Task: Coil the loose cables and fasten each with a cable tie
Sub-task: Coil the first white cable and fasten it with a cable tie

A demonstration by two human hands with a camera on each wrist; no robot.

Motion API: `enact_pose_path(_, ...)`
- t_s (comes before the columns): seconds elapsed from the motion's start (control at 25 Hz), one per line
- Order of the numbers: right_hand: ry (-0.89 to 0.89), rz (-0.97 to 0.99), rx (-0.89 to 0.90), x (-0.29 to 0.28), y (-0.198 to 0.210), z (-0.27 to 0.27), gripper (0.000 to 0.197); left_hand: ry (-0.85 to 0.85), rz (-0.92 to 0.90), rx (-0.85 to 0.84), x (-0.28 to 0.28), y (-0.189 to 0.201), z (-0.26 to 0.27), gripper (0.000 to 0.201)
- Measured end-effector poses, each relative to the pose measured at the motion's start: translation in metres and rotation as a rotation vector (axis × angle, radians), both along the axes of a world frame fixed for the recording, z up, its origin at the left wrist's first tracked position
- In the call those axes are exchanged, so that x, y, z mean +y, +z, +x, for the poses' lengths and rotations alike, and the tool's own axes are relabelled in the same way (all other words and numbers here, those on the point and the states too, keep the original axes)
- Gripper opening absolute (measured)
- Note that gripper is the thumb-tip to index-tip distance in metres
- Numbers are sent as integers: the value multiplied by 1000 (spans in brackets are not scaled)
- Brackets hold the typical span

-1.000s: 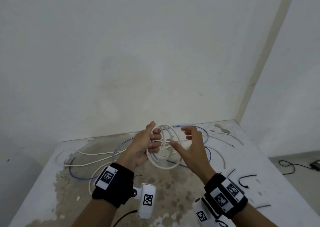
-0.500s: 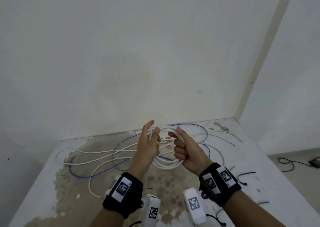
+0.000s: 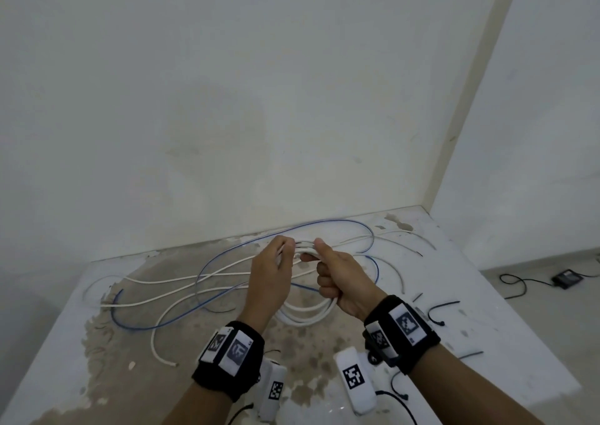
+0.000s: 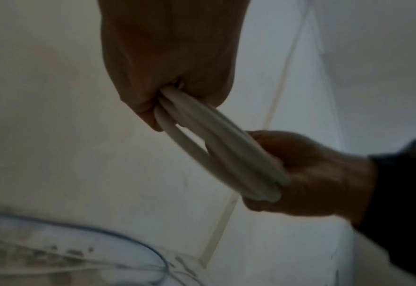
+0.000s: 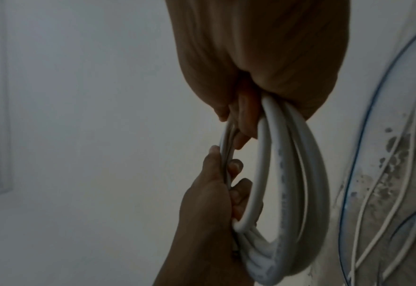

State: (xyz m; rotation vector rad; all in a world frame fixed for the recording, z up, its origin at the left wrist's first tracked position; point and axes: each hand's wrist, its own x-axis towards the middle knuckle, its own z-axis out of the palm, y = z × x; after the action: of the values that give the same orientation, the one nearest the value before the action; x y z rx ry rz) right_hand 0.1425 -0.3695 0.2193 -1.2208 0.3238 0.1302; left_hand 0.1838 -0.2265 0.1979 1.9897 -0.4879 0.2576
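Both hands are holding the white cable coil (image 3: 305, 314) up above the table (image 3: 506, 343), w/ the loops hanging between & below them. Left hand (image 3: 269, 281) is gripping the coil's left side, fingers curled round the bunched strands (image 5: 226, 174). Right hand (image 3: 341, 281) is clamping the coil's right side in a fist, thumb lying along the top strands; in the right wrist view the loops are dropping out under the fist. Loose white cables (image 3: 181, 281) & a blue cable (image 3: 227, 252) are lying spread on the table behind the hands. Black cable ties (image 3: 438, 307) are lying near the right wrist.
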Motion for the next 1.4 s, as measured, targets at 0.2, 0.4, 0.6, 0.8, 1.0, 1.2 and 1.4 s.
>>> enact_pose_path(0.2,-45,-48,-148,-5,-14,-9,31,107,-199,171,-7,-22,1,27)
enact_pose_path(0.4,-246,-118,-148,1,-29,-9,29,136,-239,256,-12,-24,-7,27)
enact_pose_path(0.6,-198,-259,-180,-17,-30,-4,26,-49,-389,607,-10,-2,-10,21)
enact_pose_path(0.8,-71,-292,-197,-24,-31,-6,28,-262,-376,1058,-5,18,-1,41)
enact_pose_path(1.0,-140,-131,-150,-26,-29,-3,25,-284,-675,1101,-12,5,-4,41)
enact_pose_path(1.2,-309,33,-79,-23,-37,4,16,-109,-664,1010,-14,-7,-15,43)
enact_pose_path(1.4,-297,44,-91,-13,-37,7,16,15,-630,874,-23,-3,-3,47)
